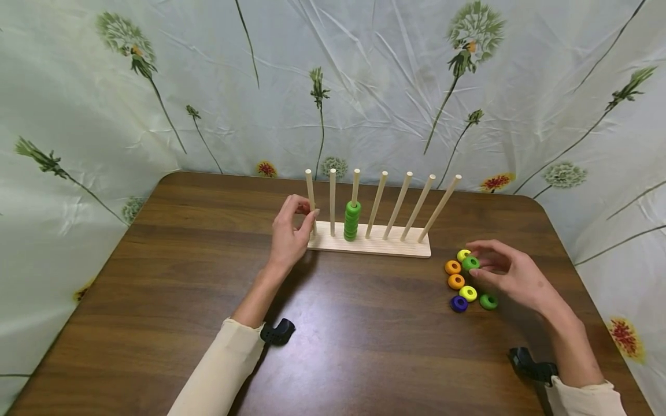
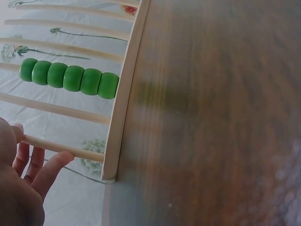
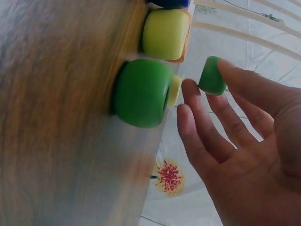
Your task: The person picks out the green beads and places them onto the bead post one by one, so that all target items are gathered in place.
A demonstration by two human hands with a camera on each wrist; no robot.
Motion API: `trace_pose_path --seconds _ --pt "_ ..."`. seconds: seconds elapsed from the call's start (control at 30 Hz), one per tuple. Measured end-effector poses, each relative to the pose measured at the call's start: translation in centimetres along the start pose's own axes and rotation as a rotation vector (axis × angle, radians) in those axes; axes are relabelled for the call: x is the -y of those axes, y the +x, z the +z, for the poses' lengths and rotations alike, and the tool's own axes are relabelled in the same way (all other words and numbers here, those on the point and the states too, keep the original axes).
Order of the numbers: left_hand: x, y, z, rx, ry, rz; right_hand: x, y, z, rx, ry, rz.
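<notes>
A pale wooden rack (image 1: 374, 247) carries a row of upright pegs. Several green beads (image 1: 351, 221) are stacked on its third peg from the left. My left hand (image 1: 290, 236) holds the leftmost peg (image 2: 87, 154) between thumb and fingers. Over on the right, my right hand (image 1: 515, 276) pinches a green bead (image 3: 213, 76) between thumb and fingertips, just above the loose beads. Another green bead (image 3: 143, 93) lies on the table below that hand, near a yellow bead (image 1: 468, 293) and a dark blue bead (image 1: 459, 304).
Two orange beads (image 1: 452, 267) and a second yellow bead (image 1: 462, 254) lie in the same loose group, right of the rack. The brown wooden table (image 1: 364, 329) meets a flower-printed cloth (image 1: 218, 86) behind and at the sides.
</notes>
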State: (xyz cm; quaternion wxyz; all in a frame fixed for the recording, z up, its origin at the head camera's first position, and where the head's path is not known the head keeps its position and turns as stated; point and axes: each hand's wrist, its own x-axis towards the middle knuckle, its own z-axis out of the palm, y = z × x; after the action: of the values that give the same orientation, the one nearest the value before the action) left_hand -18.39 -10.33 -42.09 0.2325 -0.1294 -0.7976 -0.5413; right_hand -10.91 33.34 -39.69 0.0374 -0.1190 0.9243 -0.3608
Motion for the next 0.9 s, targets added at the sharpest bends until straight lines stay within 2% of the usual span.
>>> trace_pose_path --seconds 0.33,0.67,0.9 --pt "0.2 0.0 0.1 -0.017 0.032 0.022 0.5 0.1 0.2 -0.136 0.009 -0.063" --pt "0.3 0.1 0.0 -0.013 0.029 0.021 1.6 0.6 0.2 -0.153 -0.010 -0.044" --pt "0.1 -0.1 0.0 -0.008 0.023 0.007 1.8 0.9 0.5 -0.167 0.058 -0.078"
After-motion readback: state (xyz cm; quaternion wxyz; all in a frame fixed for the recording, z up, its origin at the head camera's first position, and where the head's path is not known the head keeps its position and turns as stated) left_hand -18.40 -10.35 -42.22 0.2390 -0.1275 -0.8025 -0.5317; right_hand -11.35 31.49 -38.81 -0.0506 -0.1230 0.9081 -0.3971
